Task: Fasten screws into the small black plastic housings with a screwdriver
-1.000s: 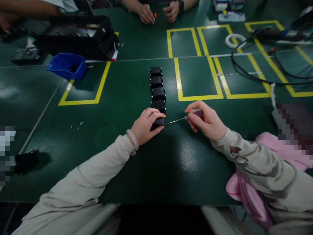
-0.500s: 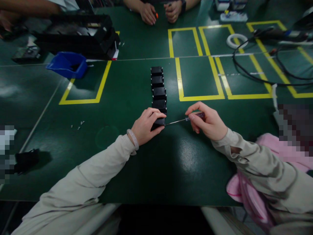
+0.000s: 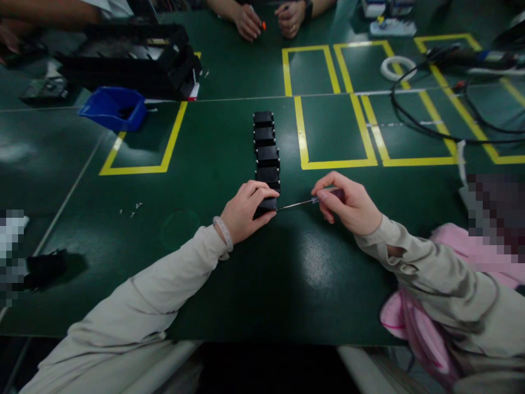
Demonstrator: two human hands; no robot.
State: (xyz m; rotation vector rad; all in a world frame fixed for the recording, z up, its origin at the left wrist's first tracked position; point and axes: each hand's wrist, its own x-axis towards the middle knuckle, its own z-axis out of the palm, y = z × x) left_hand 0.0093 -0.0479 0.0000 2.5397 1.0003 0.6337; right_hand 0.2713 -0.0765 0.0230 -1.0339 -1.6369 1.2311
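Note:
My left hand (image 3: 248, 210) grips the nearest black block (image 3: 267, 204), with the thumb on its near side and the fingers over its far side. In my right hand (image 3: 348, 202) is a screwdriver (image 3: 334, 195), its handle pinched between thumb and fingers. The thin metal shaft (image 3: 295, 204) points left, and its tip meets the right near corner of the held block. Beyond my left hand, several more black blocks (image 3: 267, 156) run away from me in a row, with small shiny screw heads at their side edges.
Several small screws (image 3: 136, 207) lie at left on the green table (image 3: 229, 295). A blue bin (image 3: 112, 109) and a long black housing (image 3: 135, 60) stand far left. Another person's hands (image 3: 249, 23) rest at the far edge. Tape roll (image 3: 397, 69) and black cable (image 3: 426, 130) lie right.
Almost nothing differs. Both hands, the block and the screwdriver stay in the same place, with the tip still at the block's corner.

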